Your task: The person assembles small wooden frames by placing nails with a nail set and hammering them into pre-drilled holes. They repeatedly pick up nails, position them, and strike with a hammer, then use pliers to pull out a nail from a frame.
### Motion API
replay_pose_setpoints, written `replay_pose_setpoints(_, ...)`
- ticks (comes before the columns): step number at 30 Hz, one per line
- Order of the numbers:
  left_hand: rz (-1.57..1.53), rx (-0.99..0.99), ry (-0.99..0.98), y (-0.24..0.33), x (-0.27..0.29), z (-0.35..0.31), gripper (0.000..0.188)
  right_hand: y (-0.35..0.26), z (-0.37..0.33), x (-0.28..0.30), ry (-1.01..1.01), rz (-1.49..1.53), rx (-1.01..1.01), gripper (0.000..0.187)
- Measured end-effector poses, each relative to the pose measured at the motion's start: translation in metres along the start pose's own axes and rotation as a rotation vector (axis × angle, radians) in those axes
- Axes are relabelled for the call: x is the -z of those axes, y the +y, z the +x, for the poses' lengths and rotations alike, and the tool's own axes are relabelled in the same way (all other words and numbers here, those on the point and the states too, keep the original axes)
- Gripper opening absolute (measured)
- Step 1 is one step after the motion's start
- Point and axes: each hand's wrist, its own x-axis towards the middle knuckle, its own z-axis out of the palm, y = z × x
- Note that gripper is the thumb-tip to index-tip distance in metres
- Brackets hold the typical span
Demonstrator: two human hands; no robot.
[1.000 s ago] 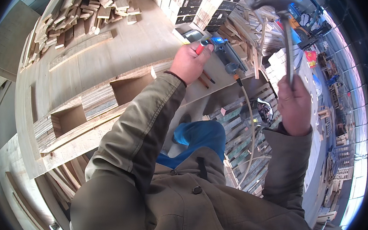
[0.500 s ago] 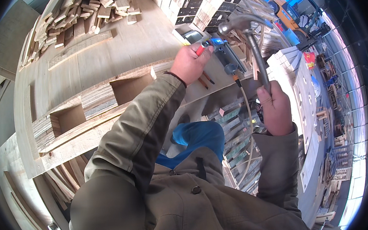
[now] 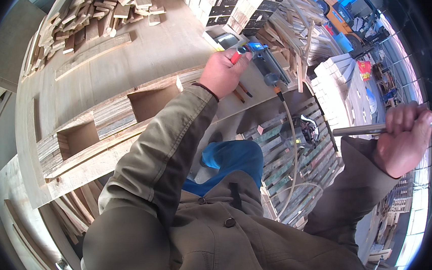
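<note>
My left hand [image 3: 223, 72], over the far right of the plywood worktop [image 3: 173, 42], is closed round a red cylindrical piece [image 3: 236, 56]. Its silvery end meets the blue part of a grey air tool [image 3: 266, 65]; whether they are joined I cannot tell. A pale hose [image 3: 291, 129] runs down from that tool. Far out at the right, my right hand [image 3: 404, 138] grips the metal handle of a hammer [image 3: 355, 130], held about level. The hammer's head is lost in the dark rim. Two pencil-like sticks [image 3: 243, 93] lie beside my left hand.
Wooden blocks and strips form a frame [image 3: 115, 115] along the worktop's near edge. Loose wood strips [image 3: 90, 23] are heaped at the back left. Stacked pallet blocks [image 3: 226, 4] stand behind. A slatted pallet [image 3: 300, 169] lies below, and a yellow forklift [image 3: 338, 16] stands farther off.
My right hand has swung out to the right with the hammer, whose claw head was in view above the worktop's right end before. My left hand has stayed in place.
</note>
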Motion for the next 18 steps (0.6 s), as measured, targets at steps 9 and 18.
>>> replay_pose_setpoints(9,0.013,0.0,0.003,0.006,0.001,-0.005,0.036,0.079,-0.073,-0.025,-0.689,-0.812,-0.325,0.019)
replay_pose_setpoints(18,-0.07,-0.005,0.019,0.005,-0.001,-0.005,0.03,0.103,-0.095,-0.004,-0.679,-0.788,-0.325,0.02)
